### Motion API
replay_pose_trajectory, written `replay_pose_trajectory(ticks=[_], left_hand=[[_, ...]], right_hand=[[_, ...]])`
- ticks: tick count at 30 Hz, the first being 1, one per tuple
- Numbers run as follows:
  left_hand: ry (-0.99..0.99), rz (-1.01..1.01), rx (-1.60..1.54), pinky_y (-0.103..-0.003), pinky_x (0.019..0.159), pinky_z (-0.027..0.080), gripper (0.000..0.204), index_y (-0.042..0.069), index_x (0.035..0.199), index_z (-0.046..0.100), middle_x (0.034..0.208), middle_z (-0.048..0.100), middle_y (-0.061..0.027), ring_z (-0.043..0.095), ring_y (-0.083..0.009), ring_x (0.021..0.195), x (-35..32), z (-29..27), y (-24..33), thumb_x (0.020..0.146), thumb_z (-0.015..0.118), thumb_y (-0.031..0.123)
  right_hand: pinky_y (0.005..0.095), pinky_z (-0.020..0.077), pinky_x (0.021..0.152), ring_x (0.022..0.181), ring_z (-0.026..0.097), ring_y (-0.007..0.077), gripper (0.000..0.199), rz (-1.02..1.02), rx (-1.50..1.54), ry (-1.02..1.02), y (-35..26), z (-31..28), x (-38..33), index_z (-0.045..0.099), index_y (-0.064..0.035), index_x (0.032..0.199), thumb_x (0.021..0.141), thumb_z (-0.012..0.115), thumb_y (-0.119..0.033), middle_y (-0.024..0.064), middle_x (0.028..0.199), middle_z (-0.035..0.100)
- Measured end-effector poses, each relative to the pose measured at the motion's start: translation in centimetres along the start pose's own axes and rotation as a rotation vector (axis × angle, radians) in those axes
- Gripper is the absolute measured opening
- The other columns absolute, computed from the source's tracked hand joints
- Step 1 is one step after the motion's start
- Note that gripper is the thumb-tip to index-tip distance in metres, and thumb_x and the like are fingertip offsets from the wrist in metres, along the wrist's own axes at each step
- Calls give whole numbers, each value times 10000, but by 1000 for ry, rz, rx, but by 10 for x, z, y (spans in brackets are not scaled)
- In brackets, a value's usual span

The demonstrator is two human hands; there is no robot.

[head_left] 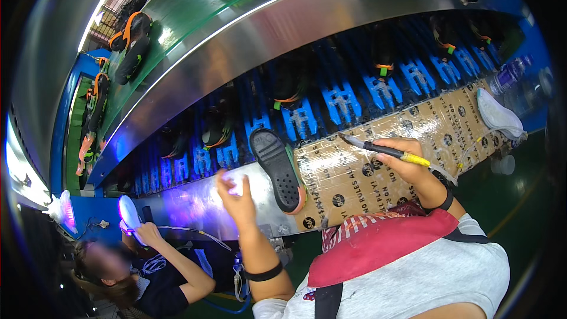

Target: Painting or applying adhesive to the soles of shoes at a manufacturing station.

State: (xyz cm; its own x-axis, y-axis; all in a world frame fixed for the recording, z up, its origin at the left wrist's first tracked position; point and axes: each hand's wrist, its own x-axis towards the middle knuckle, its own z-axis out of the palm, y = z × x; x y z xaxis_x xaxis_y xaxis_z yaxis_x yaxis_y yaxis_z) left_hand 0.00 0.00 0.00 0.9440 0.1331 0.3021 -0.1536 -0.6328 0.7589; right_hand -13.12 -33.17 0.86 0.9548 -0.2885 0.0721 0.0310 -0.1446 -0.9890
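Brush in hand, sole on the bench

Nearest me is my red apron. Past it, my right hand grips a brush by its black and yellow handle, the tip pointing left over the cardboard. My left hand is empty, fingers spread and a little blurred, just beside the black sole. That sole lies where the bare metal bench meets the cardboard, holes toward me, with orange and green showing along its right edge.

Neither hand nor brush touches the sole. I'd judge this piece unfinished: it lies loose, with no upper joined to it. Whether it has been brushed, and how much remains, I cannot tell.

Farther off, dark shoes sit among the blue holders of the rack. To my left, a co-worker handles a pale, lit piece. Beyond the rack, more shoes lie on the green belt.
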Motion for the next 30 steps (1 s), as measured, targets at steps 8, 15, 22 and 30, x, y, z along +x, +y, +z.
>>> replay_pose_trajectory(ticks=[8,15,22,30], left_hand=[[-424,-488,161,-286,569,448,289,-5,968,532,691,606,-117,590,-174,629,-72,33,-56,788,619,204],[-280,-736,-546,-299,638,473,266,29,1050,501,890,596,-93,567,-176,712,-127,22,-20,820,536,157],[-167,-1185,-1624,-450,788,433,632,23,1181,430,1114,500,-170,499,-299,973,-165,21,6,759,481,492],[-581,-917,-1703,-487,831,421,594,23,1182,460,1126,500,-193,498,-325,1016,-175,52,21,784,380,456]], right_hand=[[222,437,544,625,572,100,246,-58,6,-7,1,-18,-32,633,14,964,728,663,-49,91,749,633],[229,445,557,641,587,116,246,-80,14,55,18,-39,-55,632,22,953,718,665,-45,107,776,643],[247,464,628,711,601,136,232,-76,-2,-16,18,-35,-63,636,11,945,727,654,-70,112,817,647],[223,456,587,661,588,99,216,0,92,-43,5,-24,-63,644,1,933,728,651,-69,90,775,647]])
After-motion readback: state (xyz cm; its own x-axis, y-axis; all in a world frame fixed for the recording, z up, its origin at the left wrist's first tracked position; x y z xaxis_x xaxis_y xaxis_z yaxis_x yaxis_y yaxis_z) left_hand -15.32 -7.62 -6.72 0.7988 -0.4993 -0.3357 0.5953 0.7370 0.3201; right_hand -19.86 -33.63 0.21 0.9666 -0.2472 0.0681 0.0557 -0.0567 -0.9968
